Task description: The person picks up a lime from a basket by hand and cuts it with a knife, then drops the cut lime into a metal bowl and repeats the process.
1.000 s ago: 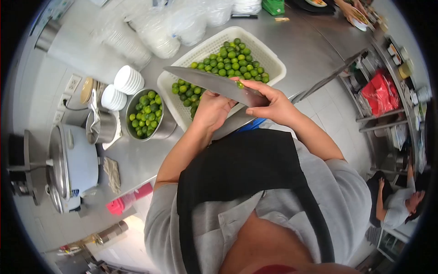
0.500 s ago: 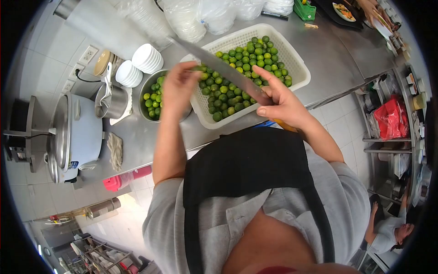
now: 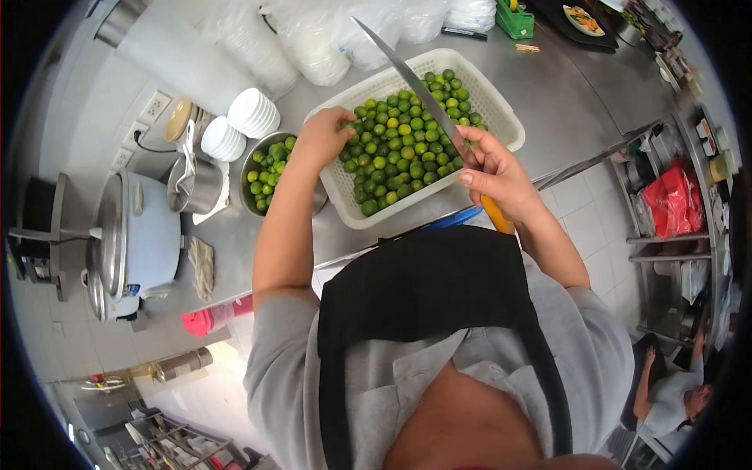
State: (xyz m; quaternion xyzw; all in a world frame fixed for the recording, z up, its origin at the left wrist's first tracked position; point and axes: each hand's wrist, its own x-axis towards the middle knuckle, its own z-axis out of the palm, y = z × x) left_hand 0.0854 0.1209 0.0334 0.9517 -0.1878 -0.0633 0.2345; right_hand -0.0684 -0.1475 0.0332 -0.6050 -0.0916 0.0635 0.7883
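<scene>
My right hand (image 3: pixel 501 178) grips a long knife (image 3: pixel 423 94) by its orange handle, fingers near the base of the blade. The blade points up and left, above the limes. At the left end of a white plastic basket (image 3: pixel 513 133), my left hand (image 3: pixel 323 139) has its thumb and fingers curled around a lime at the edge of the pile; the hand partly hides it. Green limes (image 3: pixel 403 145), a few yellowish, fill much of the basket. Left of it, partly behind my left forearm, stands a steel bowl (image 3: pixel 244 196) of more limes.
White stacked cups (image 3: pixel 254 113), a steel pot (image 3: pixel 196 184) and a large rice cooker (image 3: pixel 149 227) stand left. Bagged containers (image 3: pixel 309 47) line the back. A cloth (image 3: pixel 201 269) lies near the steel counter's (image 3: pixel 564 102) front edge. Another person (image 3: pixel 674 399) is at lower right.
My left hand, blurred and raised near the blade before, is now down at the limes at the basket's left end. The knife has swung more upright and shifted right.
</scene>
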